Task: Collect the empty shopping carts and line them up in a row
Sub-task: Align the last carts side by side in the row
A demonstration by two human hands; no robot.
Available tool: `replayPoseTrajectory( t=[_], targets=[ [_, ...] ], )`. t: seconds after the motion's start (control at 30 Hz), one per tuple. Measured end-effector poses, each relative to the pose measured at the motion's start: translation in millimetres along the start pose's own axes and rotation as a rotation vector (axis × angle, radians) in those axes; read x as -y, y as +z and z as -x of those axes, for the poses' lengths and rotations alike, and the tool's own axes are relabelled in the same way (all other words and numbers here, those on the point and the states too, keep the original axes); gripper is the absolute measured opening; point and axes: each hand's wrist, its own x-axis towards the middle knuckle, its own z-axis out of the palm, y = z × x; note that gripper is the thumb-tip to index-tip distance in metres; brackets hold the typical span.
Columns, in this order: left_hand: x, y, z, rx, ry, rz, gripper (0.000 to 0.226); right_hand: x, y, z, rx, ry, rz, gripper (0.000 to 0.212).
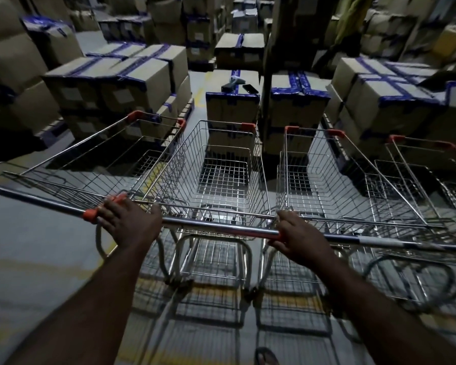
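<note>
Four abreast, all empty and facing stacked brown cardboard boxes taped in blue (132, 83): the leftmost chrome wire shopping cart with orange-red corner caps (95, 164) sits skewed, nose swung left, its side close against its neighbour. The left hand (131, 222) curls over the chrome handle bar (216, 226) of the second wire cart (221, 164) at its left end, just where the skewed cart's handle meets it. The right hand (300, 238) wraps the same bar's right end, so both grips are closed on it. The third wire cart (327, 180) and fourth wire cart (427, 167) stand parallel just beside. The step looks like parking the second cart into the row; next it likely needs squaring with its neighbours, then the skewed one straightening
</note>
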Motion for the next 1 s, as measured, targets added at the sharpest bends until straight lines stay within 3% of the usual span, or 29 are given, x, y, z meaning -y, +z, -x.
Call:
replayPoseTrajectory(
  t=[0.6,1.0],
  targets=[
    [-14,-2,-15,0.027,0.021,-0.088,0.089,2,-1,-4,-0.036,0.027,-0.029,0.032],
    [1,-10,-14,0.043,0.126,-0.189,0.101,10,-4,-5,-0.007,0.072,0.006,0.047]
  ],
)
